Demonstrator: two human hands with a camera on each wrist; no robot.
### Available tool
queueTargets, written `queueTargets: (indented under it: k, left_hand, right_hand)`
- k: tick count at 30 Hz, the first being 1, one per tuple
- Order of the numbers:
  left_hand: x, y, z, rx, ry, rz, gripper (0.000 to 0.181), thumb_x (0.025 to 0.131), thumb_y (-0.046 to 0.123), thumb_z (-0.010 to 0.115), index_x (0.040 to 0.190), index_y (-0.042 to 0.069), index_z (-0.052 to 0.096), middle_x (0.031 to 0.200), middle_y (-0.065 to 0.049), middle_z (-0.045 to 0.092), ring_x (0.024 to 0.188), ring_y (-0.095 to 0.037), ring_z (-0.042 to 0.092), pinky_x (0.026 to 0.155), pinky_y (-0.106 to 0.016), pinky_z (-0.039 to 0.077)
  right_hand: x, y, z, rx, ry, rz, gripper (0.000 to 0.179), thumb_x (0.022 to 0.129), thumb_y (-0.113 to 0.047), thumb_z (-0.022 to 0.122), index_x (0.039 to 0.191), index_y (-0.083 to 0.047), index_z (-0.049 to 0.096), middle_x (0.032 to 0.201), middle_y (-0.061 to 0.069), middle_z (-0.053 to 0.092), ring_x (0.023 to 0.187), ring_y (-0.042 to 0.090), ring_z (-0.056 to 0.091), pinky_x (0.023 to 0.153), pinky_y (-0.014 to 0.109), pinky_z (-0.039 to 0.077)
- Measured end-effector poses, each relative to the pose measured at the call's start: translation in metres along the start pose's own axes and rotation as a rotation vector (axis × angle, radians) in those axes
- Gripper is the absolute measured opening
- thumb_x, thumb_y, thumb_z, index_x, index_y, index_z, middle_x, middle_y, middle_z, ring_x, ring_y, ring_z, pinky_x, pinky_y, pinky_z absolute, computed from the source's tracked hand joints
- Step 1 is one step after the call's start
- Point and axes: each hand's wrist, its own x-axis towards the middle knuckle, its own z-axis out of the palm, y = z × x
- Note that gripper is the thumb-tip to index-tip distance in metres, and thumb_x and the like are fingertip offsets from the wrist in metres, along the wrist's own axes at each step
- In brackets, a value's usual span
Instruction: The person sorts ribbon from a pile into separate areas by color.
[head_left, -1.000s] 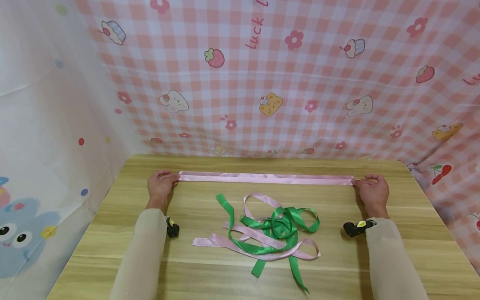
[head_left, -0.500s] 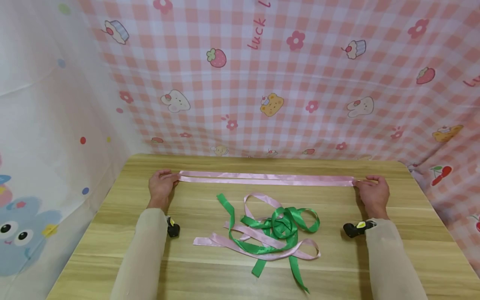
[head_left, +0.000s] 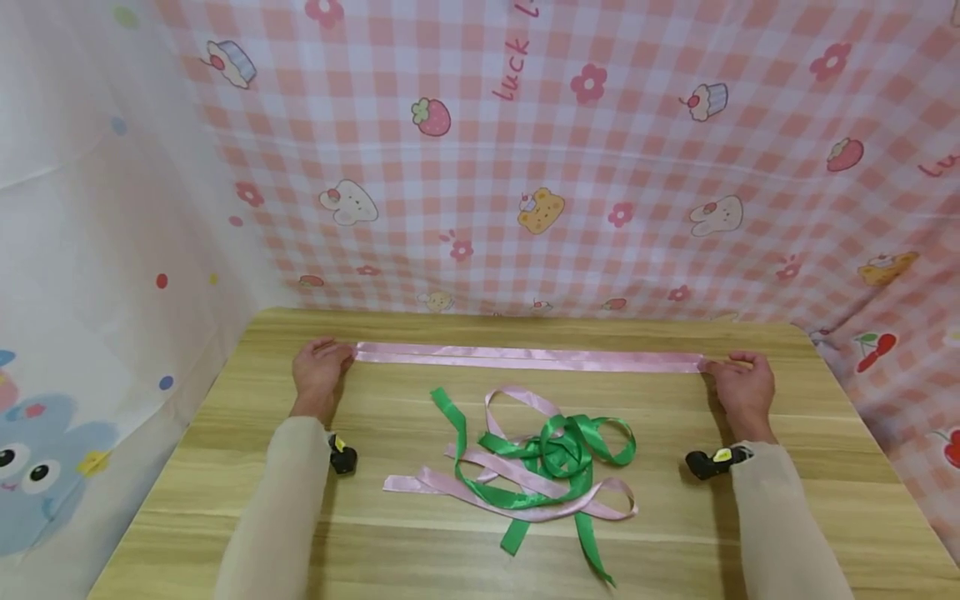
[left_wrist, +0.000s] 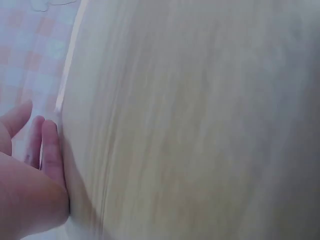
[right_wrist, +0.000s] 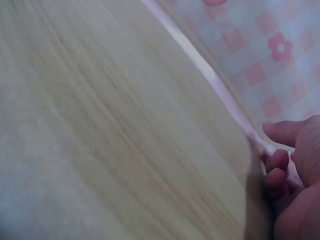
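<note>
Two long pink ribbons (head_left: 525,358) lie stretched side by side near the far edge of the wooden table. At their left end my left hand (head_left: 319,372) pinches the nearer ribbon's tip between close fingertips; in the left wrist view the ribbon (left_wrist: 73,47) runs away from those fingertips (left_wrist: 49,135). My right hand (head_left: 744,387) pinches the opposite end, its fingertips (right_wrist: 276,161) against the ribbon (right_wrist: 220,85) in the right wrist view. The exact grip is partly hidden in both wrist views. Between the forearms lies a loose tangle of green ribbon (head_left: 513,500) and pink ribbon (head_left: 517,471).
The table (head_left: 420,558) has a pale wood grain. A pink checked cloth (head_left: 480,167) hangs behind it, and a white printed cloth (head_left: 90,217) at the left. Small black cameras (head_left: 708,463) sit on the wrists.
The nearer pink ribbon has shifted slightly toward me, opening a thin gap between the two strips that has since narrowed. Both hands stay at the ends; the tangle lies still.
</note>
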Motion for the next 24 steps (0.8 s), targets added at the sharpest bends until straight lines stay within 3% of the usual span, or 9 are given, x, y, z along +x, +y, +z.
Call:
queueTargets:
  k: [3,5,9,12,16,20,24]
  left_hand:
    - [-0.003,0.003,-0.003,-0.113,-0.013,-0.021,0.053,0.087,-0.014,0.065,0.133,-0.005,0.042,0.087,0.0,0.069,0.081,-0.008,0.068,0.083,-0.023,0.057]
    - [-0.006,0.004,-0.004,-0.13,-0.023,-0.017,0.052,0.087,-0.013,0.065,0.133,-0.003,0.042,0.087,0.0,0.069,0.081,-0.008,0.067,0.081,-0.023,0.057]
    - [-0.019,0.007,-0.001,0.059,-0.08,0.063,0.047,0.09,-0.006,0.065,0.133,-0.003,0.044,0.081,0.009,0.067,0.076,-0.004,0.063,0.072,-0.019,0.056]
    - [-0.033,0.008,0.01,0.252,-0.169,0.157,0.043,0.092,-0.001,0.065,0.131,-0.006,0.048,0.081,0.011,0.067,0.073,-0.003,0.063,0.068,-0.019,0.055]
    - [-0.057,0.007,0.037,0.357,-0.349,0.227,0.04,0.092,0.0,0.067,0.128,-0.008,0.052,0.092,-0.002,0.073,0.081,-0.012,0.069,0.076,-0.029,0.058]
    - [-0.081,-0.001,0.065,0.427,-0.544,0.212,0.042,0.092,0.004,0.068,0.13,-0.006,0.052,0.11,-0.017,0.071,0.095,-0.026,0.069,0.083,-0.035,0.058]
    - [-0.1,-0.013,0.085,0.497,-0.68,0.168,0.043,0.092,0.006,0.069,0.131,-0.002,0.053,0.115,-0.02,0.068,0.097,-0.021,0.068,0.083,-0.029,0.055]
  right_hand:
    - [-0.007,-0.002,-0.001,-0.033,0.006,-0.008,0.04,0.084,-0.031,0.078,0.106,-0.026,0.045,0.078,-0.019,0.054,0.06,0.001,0.052,0.054,0.019,0.043]
    - [-0.014,-0.004,0.001,-0.082,0.017,-0.05,0.04,0.086,-0.033,0.076,0.112,-0.021,0.047,0.085,-0.013,0.052,0.066,0.002,0.049,0.058,0.018,0.042]
    - [-0.035,-0.018,0.012,-0.149,-0.062,-0.232,0.041,0.092,-0.026,0.07,0.12,-0.003,0.05,0.092,-0.002,0.052,0.07,0.002,0.047,0.059,0.017,0.042]
    - [-0.053,-0.031,0.024,-0.181,-0.213,-0.414,0.031,0.094,-0.018,0.068,0.114,0.004,0.055,0.091,0.005,0.058,0.069,0.0,0.049,0.058,0.016,0.043]
    - [-0.078,-0.049,0.049,-0.179,-0.479,-0.566,0.021,0.094,-0.012,0.068,0.104,0.004,0.06,0.089,0.012,0.063,0.072,0.004,0.052,0.061,0.019,0.045]
    - [-0.103,-0.06,0.078,-0.14,-0.732,-0.577,0.014,0.095,-0.007,0.066,0.101,0.004,0.06,0.088,0.018,0.062,0.072,0.015,0.053,0.059,0.023,0.047]
    - [-0.132,-0.074,0.092,-0.168,-0.864,-0.582,0.01,0.095,0.0,0.061,0.101,0.007,0.059,0.089,0.022,0.061,0.077,0.029,0.057,0.063,0.026,0.048]
